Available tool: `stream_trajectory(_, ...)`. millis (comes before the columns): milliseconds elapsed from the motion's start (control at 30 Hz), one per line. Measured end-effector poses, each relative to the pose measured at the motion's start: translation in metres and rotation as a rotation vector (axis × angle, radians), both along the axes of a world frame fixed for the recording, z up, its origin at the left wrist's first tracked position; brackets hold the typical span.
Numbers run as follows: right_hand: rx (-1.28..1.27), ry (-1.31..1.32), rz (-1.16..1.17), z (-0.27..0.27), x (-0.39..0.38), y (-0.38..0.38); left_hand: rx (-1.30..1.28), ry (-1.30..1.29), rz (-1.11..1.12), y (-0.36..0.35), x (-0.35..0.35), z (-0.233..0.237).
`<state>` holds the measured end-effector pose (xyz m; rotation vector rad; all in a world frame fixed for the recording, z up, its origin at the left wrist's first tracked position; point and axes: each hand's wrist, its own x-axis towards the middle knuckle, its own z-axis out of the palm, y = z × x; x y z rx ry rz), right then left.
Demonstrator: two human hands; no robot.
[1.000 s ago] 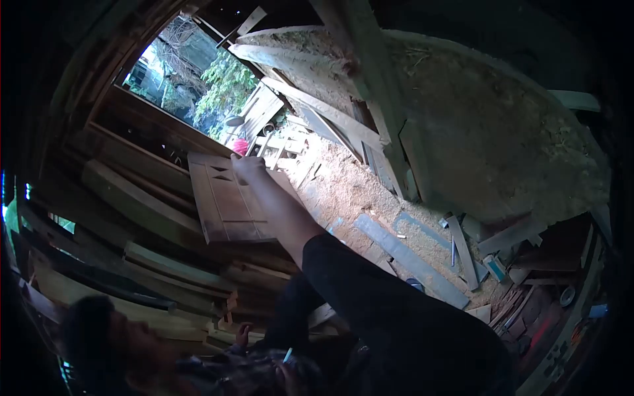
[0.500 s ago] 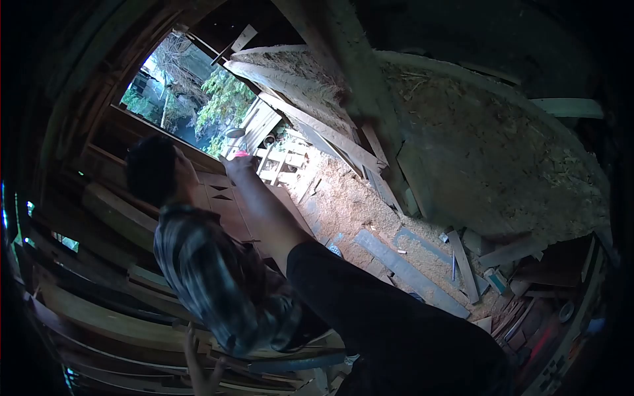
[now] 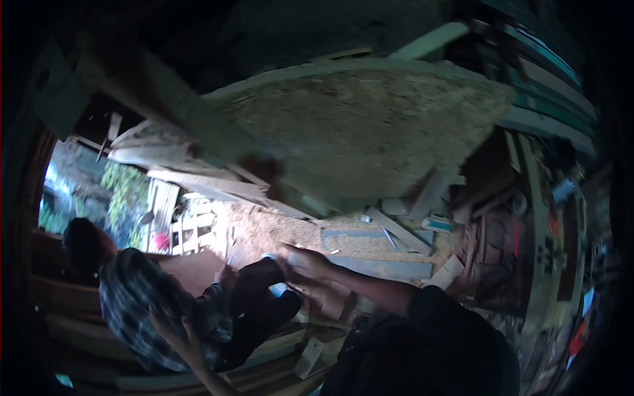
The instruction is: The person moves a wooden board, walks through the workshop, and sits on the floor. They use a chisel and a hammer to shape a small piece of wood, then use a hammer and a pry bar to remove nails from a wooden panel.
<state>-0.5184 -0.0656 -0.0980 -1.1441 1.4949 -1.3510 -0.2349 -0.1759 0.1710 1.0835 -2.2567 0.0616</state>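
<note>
My left hand [image 3: 177, 338] is low at the left with its fingers spread and nothing in it, over the back of a co-worker's plaid shirt [image 3: 135, 300]. From the right, my bare right forearm reaches out of a dark sleeve. My right hand [image 3: 309, 263] hangs near the co-worker's dark-clad knee [image 3: 261, 274], its fingers pointing left and somewhat apart, a little blurred, with no object visible in it. The seated co-worker's own hand [image 3: 228, 277] is beside a pale board [image 3: 195, 269], near a small thin item.
Sawdust [image 3: 264, 228] covers the ground, with a grey plank [image 3: 383, 268] lying on it. A large rough wooden slab [image 3: 356, 125] and a slanting beam [image 3: 165, 99] stand above. Stacked boards are at the lower left, scrap wood [image 3: 452, 272] at the right.
The view has swung right, so the co-worker and opening sit farther left. My right arm has drawn back and down from its outstretched pose. My left hand shows more fully, beside the plaid shirt.
</note>
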Motion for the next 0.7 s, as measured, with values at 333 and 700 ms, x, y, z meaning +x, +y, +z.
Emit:
stream_trajectory(333,1.341,0.204,-0.656,-0.113,0.169,0.580,0.200,0.196,0.125,-0.134,0.037,-0.021)
stream_trajectory(700,1.148,-0.753,-0.718,-0.144,0.517,0.609,1.712,-0.479,-0.737,0.076,0.043,-0.362)
